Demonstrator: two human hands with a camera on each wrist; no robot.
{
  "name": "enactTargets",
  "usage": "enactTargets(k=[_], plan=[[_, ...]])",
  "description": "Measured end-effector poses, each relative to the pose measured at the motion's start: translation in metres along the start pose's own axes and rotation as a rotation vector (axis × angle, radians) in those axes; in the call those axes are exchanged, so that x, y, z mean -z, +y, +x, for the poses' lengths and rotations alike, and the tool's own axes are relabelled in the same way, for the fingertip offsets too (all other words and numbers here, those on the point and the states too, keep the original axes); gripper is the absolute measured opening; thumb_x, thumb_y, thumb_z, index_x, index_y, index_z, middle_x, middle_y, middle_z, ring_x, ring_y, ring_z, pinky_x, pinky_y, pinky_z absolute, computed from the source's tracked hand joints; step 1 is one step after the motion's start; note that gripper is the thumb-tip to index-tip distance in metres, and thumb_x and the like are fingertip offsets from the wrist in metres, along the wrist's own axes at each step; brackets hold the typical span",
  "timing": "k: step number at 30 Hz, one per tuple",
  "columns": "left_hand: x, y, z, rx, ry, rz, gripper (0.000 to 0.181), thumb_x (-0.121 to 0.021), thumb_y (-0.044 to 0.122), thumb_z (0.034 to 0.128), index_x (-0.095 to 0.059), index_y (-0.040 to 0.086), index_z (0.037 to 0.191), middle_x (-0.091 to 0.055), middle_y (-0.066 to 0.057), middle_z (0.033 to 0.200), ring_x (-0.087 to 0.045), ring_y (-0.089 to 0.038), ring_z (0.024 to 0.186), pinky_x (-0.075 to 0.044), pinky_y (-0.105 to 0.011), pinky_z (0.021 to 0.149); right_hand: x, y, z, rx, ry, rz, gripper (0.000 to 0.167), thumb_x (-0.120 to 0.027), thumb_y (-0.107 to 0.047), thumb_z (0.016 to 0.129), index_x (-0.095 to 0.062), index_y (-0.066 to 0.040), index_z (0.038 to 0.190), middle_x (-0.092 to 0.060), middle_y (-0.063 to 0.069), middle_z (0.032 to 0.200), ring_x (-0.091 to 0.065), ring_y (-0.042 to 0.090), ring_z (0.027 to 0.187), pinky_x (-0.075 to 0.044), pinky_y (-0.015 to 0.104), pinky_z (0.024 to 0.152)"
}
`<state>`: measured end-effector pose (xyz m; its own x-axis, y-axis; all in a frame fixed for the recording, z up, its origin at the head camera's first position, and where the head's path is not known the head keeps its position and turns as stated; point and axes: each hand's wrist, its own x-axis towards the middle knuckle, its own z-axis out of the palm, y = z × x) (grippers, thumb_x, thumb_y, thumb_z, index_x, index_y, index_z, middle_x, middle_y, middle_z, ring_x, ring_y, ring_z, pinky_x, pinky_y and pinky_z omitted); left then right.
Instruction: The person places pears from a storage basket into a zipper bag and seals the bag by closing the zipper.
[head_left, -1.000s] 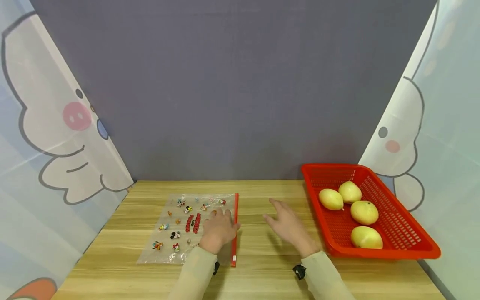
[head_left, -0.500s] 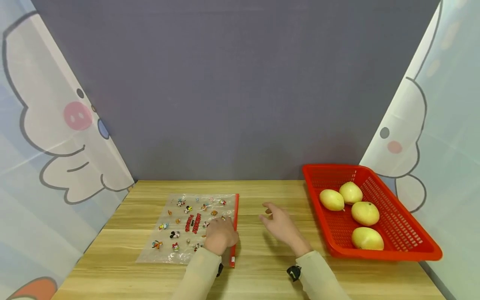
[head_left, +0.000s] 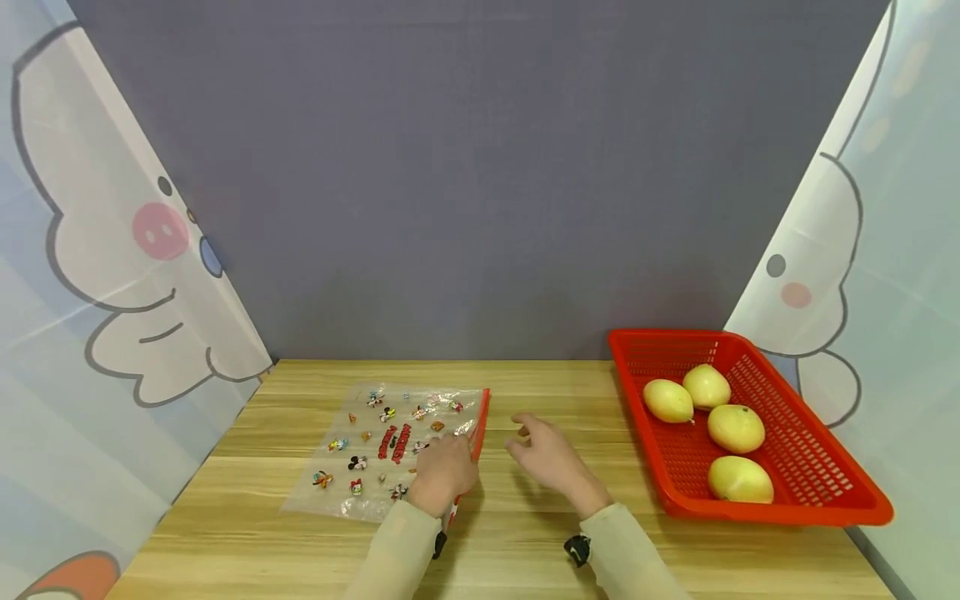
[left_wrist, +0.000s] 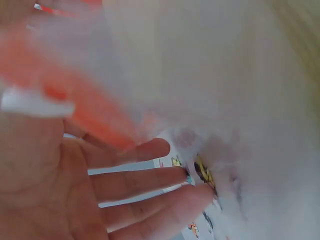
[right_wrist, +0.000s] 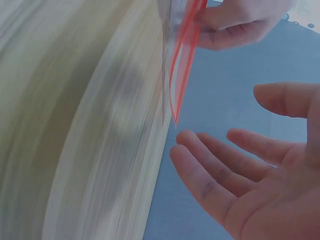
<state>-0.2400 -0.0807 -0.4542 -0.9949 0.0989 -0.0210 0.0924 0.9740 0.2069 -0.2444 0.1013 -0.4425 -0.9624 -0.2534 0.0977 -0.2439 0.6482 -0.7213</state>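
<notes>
A clear plastic zip bag (head_left: 337, 487) with small cartoon figures and red lettering lies on the table, its red-edged opening (head_left: 484, 410) toward the right. My left hand (head_left: 446, 471) pinches that red edge between thumb and finger, and the near part of the edge is lifted. In the right wrist view the red edge (right_wrist: 186, 70) stands slightly parted. The other left fingers (left_wrist: 140, 182) extend along the bag in the left wrist view, where much is blurred. My right hand (head_left: 551, 454) hovers beside the bag's edge, fingers loosely bent, touching nothing.
A red plastic basket (head_left: 651, 467) stands at the right of the wooden table (head_left: 247, 467), with several pale yellow fruits (head_left: 737, 429) inside. A grey curtain (head_left: 480, 183) hangs behind the table, with cartoon-printed curtains on both sides.
My left hand has taken hold of the bag's red edge and raised its near part, skewing the bag. The right hand has moved left, closer to the bag.
</notes>
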Motion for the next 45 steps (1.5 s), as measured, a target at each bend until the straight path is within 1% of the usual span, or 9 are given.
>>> enactTargets(k=[4,8,15,18,25,29,33,40,45], plan=[[-0.002,0.001,-0.003,-0.049,0.057,-0.033,0.017,-0.07,0.009,0.087,-0.068,-0.004,0.098,-0.066,-0.02,0.092,-0.063,-0.036,0.083,-0.059,-0.051,0.063,-0.001,-0.005,0.001,-0.005,0.009,0.008,0.049,-0.065,-0.022,0.096,-0.057,0.002,0.138,-0.067,0.023,0.118,-0.068,0.033,0.101,-0.059,0.048,0.082],[-0.002,0.002,-0.005,-0.075,0.093,-0.07,0.014,-0.07,0.009,0.0894,-0.067,-0.004,0.095,-0.064,-0.018,0.088,-0.062,-0.033,0.078,-0.059,-0.048,0.06,-0.003,-0.007,0.002,-0.022,0.045,0.008,0.047,-0.067,-0.02,0.094,-0.059,0.004,0.135,-0.069,0.017,0.107,-0.067,0.027,0.091,-0.059,0.044,0.076],[-0.003,0.005,-0.008,-0.1,0.174,-0.153,0.013,-0.07,0.008,0.0873,-0.063,0.001,0.08,-0.055,-0.007,0.068,-0.052,-0.019,0.055,-0.047,-0.034,0.043,-0.01,-0.005,0.004,-0.016,0.045,0.067,0.045,-0.068,-0.015,0.092,-0.061,0.008,0.131,-0.07,0.008,0.093,-0.063,0.015,0.076,-0.056,0.035,0.066],[-0.002,0.007,-0.01,-0.109,0.203,-0.218,0.012,-0.069,0.005,0.0863,-0.063,0.0,0.078,-0.052,-0.004,0.063,-0.048,-0.016,0.048,-0.042,-0.029,0.039,-0.014,-0.005,0.004,-0.011,0.04,0.071,0.045,-0.069,-0.015,0.092,-0.061,0.009,0.13,-0.07,0.007,0.091,-0.063,0.015,0.076,-0.056,0.034,0.066],[0.001,0.013,-0.012,-0.124,0.245,-0.379,0.018,-0.068,0.01,0.094,-0.062,0.002,0.079,-0.049,0.001,0.058,-0.044,-0.009,0.041,-0.035,-0.019,0.033,-0.019,-0.004,0.003,0.002,0.044,0.09,0.037,-0.07,-0.013,0.094,-0.065,0.007,0.124,-0.07,0.006,0.086,-0.061,0.013,0.068,-0.054,0.03,0.059],[0.004,0.016,-0.015,-0.158,0.324,-0.396,0.017,-0.068,0.005,0.0911,-0.061,0.005,0.075,-0.048,0.003,0.057,-0.041,-0.006,0.04,-0.032,-0.016,0.032,-0.02,-0.004,0.002,-0.013,0.062,0.076,0.039,-0.071,-0.016,0.094,-0.065,0.007,0.125,-0.07,0.006,0.087,-0.061,0.011,0.066,-0.054,0.029,0.059],[0.007,0.02,-0.017,-0.186,0.374,-0.36,0.017,-0.067,0.003,0.0884,-0.061,0.007,0.073,-0.047,0.004,0.056,-0.037,-0.004,0.04,-0.029,-0.015,0.033,-0.02,-0.006,0.0,-0.027,0.089,0.077,0.04,-0.072,-0.015,0.094,-0.065,0.009,0.124,-0.069,0.005,0.083,-0.059,0.011,0.061,-0.052,0.028,0.054],[0.012,0.026,-0.017,-0.213,0.468,-0.315,0.021,-0.065,0.004,0.0909,-0.057,0.009,0.072,-0.046,0.003,0.057,-0.037,-0.006,0.044,-0.031,-0.018,0.036,-0.018,-0.009,0.002,-0.082,0.155,0.144,0.025,-0.07,-0.007,0.092,-0.07,0.006,0.113,-0.068,0.006,0.08,-0.059,0.012,0.061,-0.051,0.027,0.05],[0.018,0.03,-0.016,-0.253,0.562,-0.33,0.011,-0.067,0.001,0.09,-0.065,0.005,0.08,-0.056,0.0,0.063,-0.042,-0.005,0.047,-0.034,-0.016,0.039,-0.014,-0.007,0.004,-0.138,0.196,0.233,0.021,-0.072,-0.007,0.09,-0.069,0.006,0.106,-0.066,0.006,0.074,-0.063,0.016,0.057,-0.052,0.028,0.049]])
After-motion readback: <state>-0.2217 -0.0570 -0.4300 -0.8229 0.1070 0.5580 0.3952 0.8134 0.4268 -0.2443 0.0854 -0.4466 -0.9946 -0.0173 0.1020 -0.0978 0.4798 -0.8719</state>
